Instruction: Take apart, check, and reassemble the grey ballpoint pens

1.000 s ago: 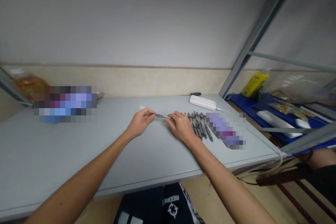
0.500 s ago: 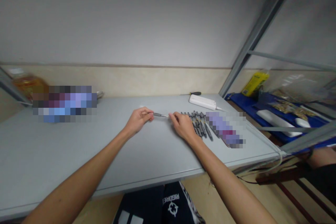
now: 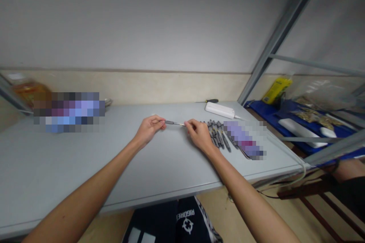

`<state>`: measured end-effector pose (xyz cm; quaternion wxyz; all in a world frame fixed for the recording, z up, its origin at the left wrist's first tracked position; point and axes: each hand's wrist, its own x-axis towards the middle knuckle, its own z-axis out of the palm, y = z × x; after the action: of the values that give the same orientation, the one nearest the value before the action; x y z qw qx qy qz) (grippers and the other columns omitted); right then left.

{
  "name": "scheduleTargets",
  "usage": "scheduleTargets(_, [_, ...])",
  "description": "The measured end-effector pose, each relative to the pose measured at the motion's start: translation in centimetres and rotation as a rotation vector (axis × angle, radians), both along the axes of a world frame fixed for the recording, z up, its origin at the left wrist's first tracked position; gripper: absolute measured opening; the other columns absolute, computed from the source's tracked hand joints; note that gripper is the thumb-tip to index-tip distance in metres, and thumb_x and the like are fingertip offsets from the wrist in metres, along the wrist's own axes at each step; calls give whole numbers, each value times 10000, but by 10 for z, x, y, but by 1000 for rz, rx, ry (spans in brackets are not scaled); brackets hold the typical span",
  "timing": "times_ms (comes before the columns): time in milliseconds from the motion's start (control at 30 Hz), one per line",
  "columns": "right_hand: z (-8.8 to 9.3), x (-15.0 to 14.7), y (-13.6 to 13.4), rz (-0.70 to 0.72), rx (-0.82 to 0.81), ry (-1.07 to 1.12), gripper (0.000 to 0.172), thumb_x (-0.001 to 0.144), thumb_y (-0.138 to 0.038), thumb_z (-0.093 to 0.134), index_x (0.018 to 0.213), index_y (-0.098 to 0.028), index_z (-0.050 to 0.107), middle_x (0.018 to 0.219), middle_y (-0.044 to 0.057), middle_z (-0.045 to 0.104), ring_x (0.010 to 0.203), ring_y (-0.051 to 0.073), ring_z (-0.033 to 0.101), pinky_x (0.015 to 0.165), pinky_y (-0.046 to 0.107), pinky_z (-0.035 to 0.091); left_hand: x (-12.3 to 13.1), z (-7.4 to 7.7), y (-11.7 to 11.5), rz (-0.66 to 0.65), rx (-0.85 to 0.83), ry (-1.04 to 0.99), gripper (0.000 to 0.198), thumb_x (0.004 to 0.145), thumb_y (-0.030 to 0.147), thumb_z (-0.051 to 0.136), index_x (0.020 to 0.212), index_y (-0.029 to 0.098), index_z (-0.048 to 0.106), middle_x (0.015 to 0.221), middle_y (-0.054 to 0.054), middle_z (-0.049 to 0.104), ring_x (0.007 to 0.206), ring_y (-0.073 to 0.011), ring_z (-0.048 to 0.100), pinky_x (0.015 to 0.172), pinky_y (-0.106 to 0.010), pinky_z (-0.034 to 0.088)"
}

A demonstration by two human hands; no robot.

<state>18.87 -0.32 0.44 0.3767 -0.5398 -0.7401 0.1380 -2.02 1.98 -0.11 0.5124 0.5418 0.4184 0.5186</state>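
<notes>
A slim pen [image 3: 174, 123] with a grey barrel and a thin silvery end spans the gap between my hands above the table. My left hand [image 3: 150, 129] pinches the grey end between thumb and fingers. At the silvery end, the fingertips of my right hand [image 3: 196, 132] are closed; whether that end is a separate piece is too small to tell. Just right of my right hand lies a pile of grey pens [image 3: 219, 136], partly hidden behind it.
Behind the pens lie a white power strip [image 3: 220, 110] and a screwdriver [image 3: 212, 101]. Blurred-out items are at both sides of the grey table [image 3: 159, 171]. A metal post [image 3: 273, 49] stands right, before a blue surface holding a yellow pack [image 3: 277, 89]. Another person's limb shows lower right.
My hands have drawn slightly apart, the left one moving a little left. More of the silvery end shows between them. The pile of pens stays put.
</notes>
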Motion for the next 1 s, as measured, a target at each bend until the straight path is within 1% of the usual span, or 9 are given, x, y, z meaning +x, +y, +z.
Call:
scheduleTargets(100, [0, 0, 1, 41, 65, 70, 200, 823, -321, 507, 854, -160, 621, 763, 26, 640, 638, 123, 535, 622, 215, 387, 0, 0, 0, 14, -6, -19, 331, 581, 367, 755, 748, 119, 615, 595, -29, 643, 581, -131, 579, 629, -275, 440])
scheduleTargets(200, [-1, 1, 2, 33, 99, 142, 260, 768, -334, 577, 952, -152, 606, 877, 52, 649, 680, 131, 544, 641, 224, 410, -1, -1, 1, 9, 0, -45, 320, 592, 356, 751, 757, 116, 619, 596, -29, 645, 586, -128, 579, 632, -274, 442])
scheduleTargets(267, [-1, 1, 2, 10, 59, 170, 305, 779, -378, 566, 972, -148, 615, 777, 34, 649, 611, 128, 535, 608, 228, 406, -1, -2, 2, 8, -1, -57, 316, 592, 350, 752, 758, 115, 621, 598, -30, 647, 587, -129, 583, 633, -274, 444])
scheduleTargets(333, [-2, 2, 3, -3, -5, 174, 317, 817, -421, 511, 905, -149, 648, 616, 4, 615, 524, 126, 512, 560, 231, 386, -1, -3, 3, 13, -5, -64, 315, 584, 344, 756, 753, 115, 623, 591, -29, 646, 579, -128, 583, 627, -272, 444])
scheduleTargets(400, [-2, 2, 3, 3, -21, 175, 315, 828, -419, 491, 831, -155, 662, 546, -6, 586, 492, 126, 500, 542, 234, 375, -1, -3, 3, 18, -7, -66, 311, 581, 340, 757, 749, 115, 624, 585, -28, 645, 574, -127, 582, 623, -268, 442])
scheduleTargets(500, [-3, 2, 4, 35, 44, 220, 217, 769, -350, 571, 854, -164, 643, 676, 12, 633, 551, 126, 522, 565, 231, 394, -1, -4, 4, 18, -8, -64, 305, 588, 339, 753, 751, 116, 625, 586, -30, 649, 575, -125, 579, 621, -265, 437])
scheduleTargets(567, [-3, 1, 5, 54, 61, 274, 232, 743, -333, 598, 903, -167, 625, 774, 26, 650, 589, 125, 534, 578, 231, 407, -1, -5, 4, 16, -6, -70, 302, 590, 338, 752, 751, 116, 624, 587, -30, 650, 575, -124, 578, 622, -265, 436])
scheduleTargets(733, [-3, 1, 6, 42, -41, 368, 283, 813, -403, 499, 826, -160, 642, 609, 8, 603, 521, 125, 507, 535, 235, 396, -2, -5, 4, 18, -3, -84, 300, 590, 333, 753, 749, 117, 619, 582, -23, 645, 576, -123, 578, 632, -268, 439])
scheduleTargets(1000, [-5, 3, 9, 40, -27, 507, 227, 737, -333, 594, 872, -158, 639, 719, 24, 618, 520, 105, 481, 500, 223, 389, -2, -7, 6, 19, 26, -41, 285, 642, 374, 715, 730, 126, 604, 592, -13, 618, 562, -110, 544, 600, -251, 412])
